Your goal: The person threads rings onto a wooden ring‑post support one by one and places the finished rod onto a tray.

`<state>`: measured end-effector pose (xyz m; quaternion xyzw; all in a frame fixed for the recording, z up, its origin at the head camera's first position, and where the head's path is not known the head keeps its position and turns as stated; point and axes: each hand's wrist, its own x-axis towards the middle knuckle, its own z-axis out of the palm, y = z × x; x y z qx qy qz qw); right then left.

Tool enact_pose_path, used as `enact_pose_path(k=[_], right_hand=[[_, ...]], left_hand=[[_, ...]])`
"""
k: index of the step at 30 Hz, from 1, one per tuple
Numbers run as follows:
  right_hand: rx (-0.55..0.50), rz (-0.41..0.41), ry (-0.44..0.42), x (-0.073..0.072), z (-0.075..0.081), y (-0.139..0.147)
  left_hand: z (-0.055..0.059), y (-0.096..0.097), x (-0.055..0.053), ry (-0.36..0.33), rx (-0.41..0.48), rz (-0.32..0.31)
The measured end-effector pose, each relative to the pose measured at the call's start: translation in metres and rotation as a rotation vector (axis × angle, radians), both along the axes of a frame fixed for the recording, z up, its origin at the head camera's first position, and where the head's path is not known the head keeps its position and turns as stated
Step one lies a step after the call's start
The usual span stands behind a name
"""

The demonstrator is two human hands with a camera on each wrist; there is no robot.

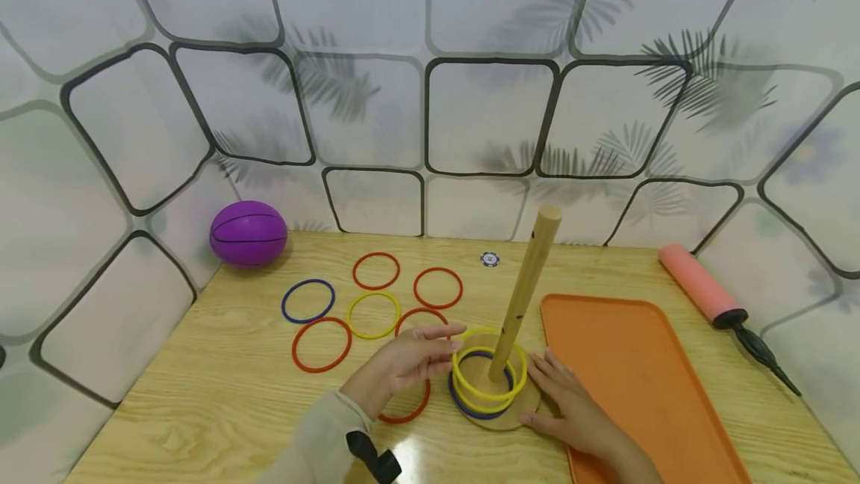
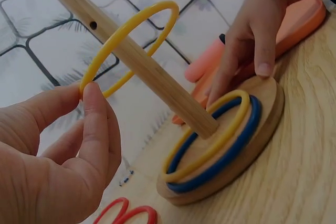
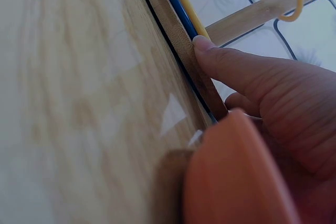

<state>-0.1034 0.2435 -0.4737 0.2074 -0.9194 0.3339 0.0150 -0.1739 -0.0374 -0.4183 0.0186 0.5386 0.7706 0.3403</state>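
My left hand (image 1: 416,357) pinches a yellow ring (image 2: 126,27) between thumb and fingertips. That ring circles the wooden post (image 1: 527,282), tilted and raised above the base in the left wrist view. Lower down, a second yellow ring (image 2: 245,106) lies over a blue ring (image 2: 254,116), both around the post on the round wooden base (image 1: 527,403). My right hand (image 1: 571,402) rests at the base's right side. Its thumb (image 3: 226,64) touches the base's edge, with the other fingers extended along the rim and partly hidden in the right wrist view.
Several red rings (image 1: 438,269), a yellow ring (image 1: 349,316) and a blue ring (image 1: 284,305) lie left of the base. An orange tray (image 1: 625,349) sits right, beside a pink pump (image 1: 699,286). A purple ball (image 1: 248,234) and a small chip (image 1: 490,259) are farther back.
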Motion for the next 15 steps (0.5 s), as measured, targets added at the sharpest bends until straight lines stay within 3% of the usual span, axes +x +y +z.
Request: enact_pose_path(k=[8, 15], right_hand=[[0.012, 0.02, 0.058, 0.0, -0.002, 0.001], [0.005, 0.014, 0.016, -0.001, -0.002, 0.001]], left_hand=[[-0.016, -0.001, 0.0, 0.032, -0.099, 0.017], [-0.021, -0.003, 0.001, 0.04, -0.145, 0.022]])
